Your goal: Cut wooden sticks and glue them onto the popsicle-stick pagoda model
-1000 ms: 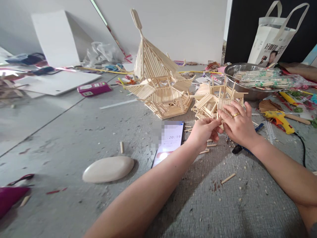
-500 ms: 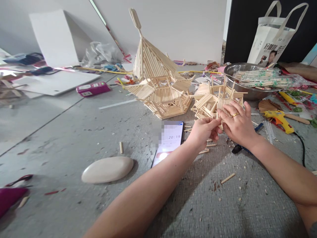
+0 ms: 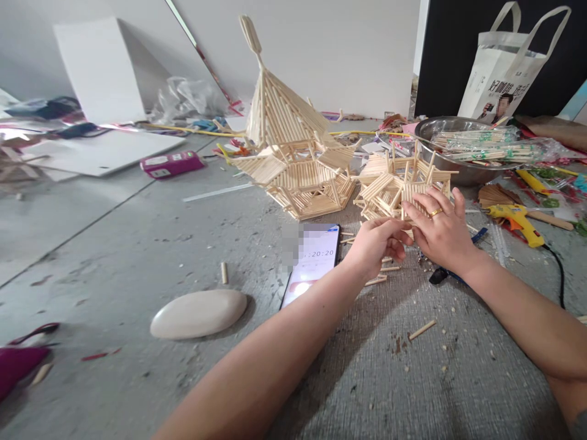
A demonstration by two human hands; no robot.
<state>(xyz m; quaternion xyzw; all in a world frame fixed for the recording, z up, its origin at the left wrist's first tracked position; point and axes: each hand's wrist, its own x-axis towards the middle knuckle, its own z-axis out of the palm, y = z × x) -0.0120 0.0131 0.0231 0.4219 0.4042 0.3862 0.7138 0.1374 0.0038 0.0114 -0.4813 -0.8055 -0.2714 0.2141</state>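
A small model of pale wooden sticks point(image 3: 383, 180) sits in front of me, right of centre. My left hand point(image 3: 381, 240) is closed in a pinch at its lower front edge. Whatever lies between those fingertips is too small or hidden to name. My right hand point(image 3: 444, 235), with a gold ring, rests its stretched, spread fingers against the model's front stick panel; its thumb is mostly hidden. Left of this model stands a larger stick pavilion point(image 3: 307, 177), a pointed stick roof point(image 3: 284, 113) rising behind it. Short cut sticks point(image 3: 376, 280) lie below my left hand.
A lit phone point(image 3: 316, 250) lies by my left forearm, a smooth pale stone-like object point(image 3: 199, 313) farther left. On the right are a yellow glue gun point(image 3: 516, 221) with a black cord, a metal bowl point(image 3: 428, 160) of wrapped chopsticks and a white bag point(image 3: 504, 73).
My left fingers have shifted very slightly to the right at the model's edge. My right hand has stayed in place. The phone's clock has advanced one second.
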